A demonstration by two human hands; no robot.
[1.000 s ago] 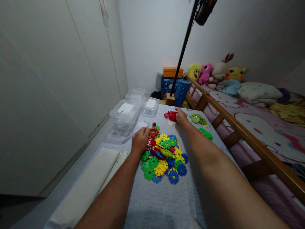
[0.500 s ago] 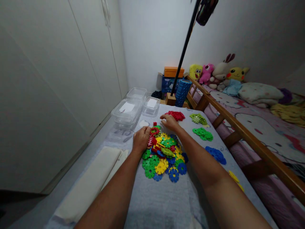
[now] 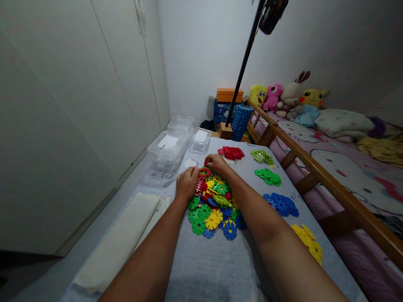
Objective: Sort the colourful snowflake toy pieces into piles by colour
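Note:
A mixed heap of coloured plastic snowflake discs (image 3: 214, 205) lies on the grey cloth (image 3: 208, 264). My left hand (image 3: 186, 184) rests curled at the heap's left edge, its fingers touching red pieces. My right hand (image 3: 215, 162) is at the heap's far edge, fingers pinched on a small red piece. Sorted piles sit to the right: red discs (image 3: 232, 152), light green discs (image 3: 262, 157), green discs (image 3: 268, 176), blue discs (image 3: 281, 204) and yellow discs (image 3: 308, 244).
Clear plastic containers (image 3: 170, 146) stand at the far left of the cloth. A folded white cloth (image 3: 119, 239) lies at the left. A wooden bed rail (image 3: 317, 172) runs along the right, with plush toys (image 3: 285, 98) beyond. A black pole (image 3: 244, 65) rises behind.
My right hand drew back from the red pile to the far edge of the mixed heap and closed on a red piece. The left hand stayed put.

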